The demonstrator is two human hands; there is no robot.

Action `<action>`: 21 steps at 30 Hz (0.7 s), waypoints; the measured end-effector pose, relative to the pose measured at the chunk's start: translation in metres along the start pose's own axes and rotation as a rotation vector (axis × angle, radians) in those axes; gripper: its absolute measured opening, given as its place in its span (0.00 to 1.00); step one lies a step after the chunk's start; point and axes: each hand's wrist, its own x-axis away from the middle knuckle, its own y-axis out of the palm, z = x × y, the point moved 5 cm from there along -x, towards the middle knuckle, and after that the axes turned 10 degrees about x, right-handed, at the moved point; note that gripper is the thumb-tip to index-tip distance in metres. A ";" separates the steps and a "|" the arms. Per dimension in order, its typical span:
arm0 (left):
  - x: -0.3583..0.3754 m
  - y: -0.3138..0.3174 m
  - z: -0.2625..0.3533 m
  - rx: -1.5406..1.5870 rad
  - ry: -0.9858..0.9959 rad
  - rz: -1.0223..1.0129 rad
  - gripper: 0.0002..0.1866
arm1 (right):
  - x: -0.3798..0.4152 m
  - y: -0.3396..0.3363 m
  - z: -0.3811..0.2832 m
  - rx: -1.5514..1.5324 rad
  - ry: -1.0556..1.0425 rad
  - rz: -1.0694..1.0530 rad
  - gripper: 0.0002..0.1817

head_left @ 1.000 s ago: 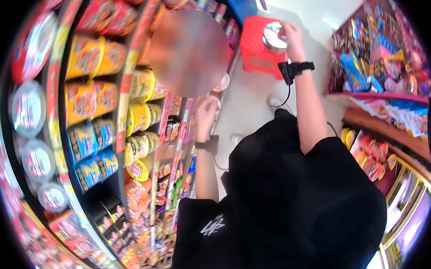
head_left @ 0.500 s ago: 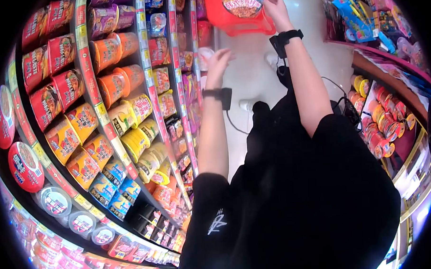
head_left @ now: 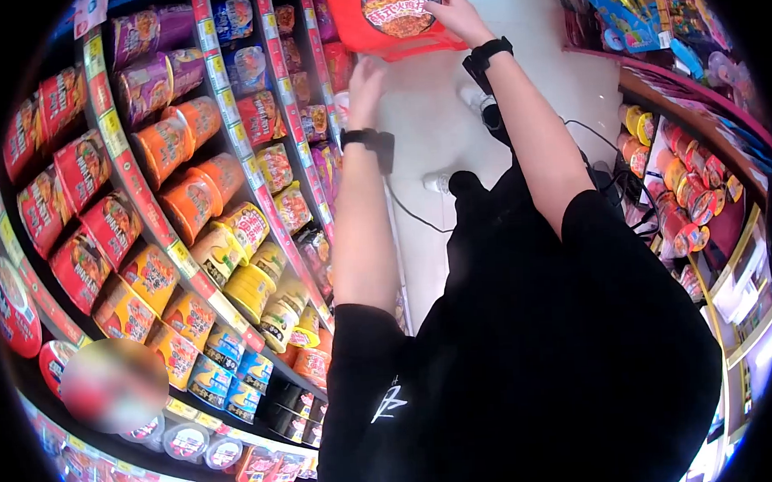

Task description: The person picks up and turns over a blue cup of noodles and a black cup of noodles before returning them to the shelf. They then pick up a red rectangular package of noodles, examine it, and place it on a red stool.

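Observation:
At the top centre, my right hand (head_left: 456, 19) is closed on the right side of a red instant noodle pack (head_left: 357, 34) with a round picture of noodles on its face. My left hand (head_left: 365, 93) is raised just below the pack's lower left corner, its fingers stretched out and slightly blurred, with nothing seen in it. Part of the pack runs out of the top of the view. Black bands with small devices sit on both wrists.
Shelves on the left hold rows of red noodle cups (head_left: 82, 171), orange cups (head_left: 166, 151) and yellow cups (head_left: 250, 288). Price strips (head_left: 133, 173) line the shelf edges. More cups (head_left: 678, 205) stand on the right. A black cable (head_left: 419, 219) hangs from my left wrist over the pale floor (head_left: 425, 129).
The view has shifted, and the shelves on the left show at a different angle. Both hands and the red pack now appear further left. My left hand is closer to the pack's lower edge.

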 end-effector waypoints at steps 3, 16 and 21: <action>-0.023 0.005 0.011 -0.047 0.004 -0.005 0.35 | -0.009 0.000 0.002 0.016 0.036 -0.065 0.25; -0.063 0.046 0.018 0.544 -0.097 -0.038 0.28 | -0.017 0.000 0.009 0.018 -0.008 -0.067 0.38; 0.016 0.009 0.083 0.626 0.236 0.115 0.29 | 0.023 -0.015 -0.125 0.069 -0.114 -0.261 0.31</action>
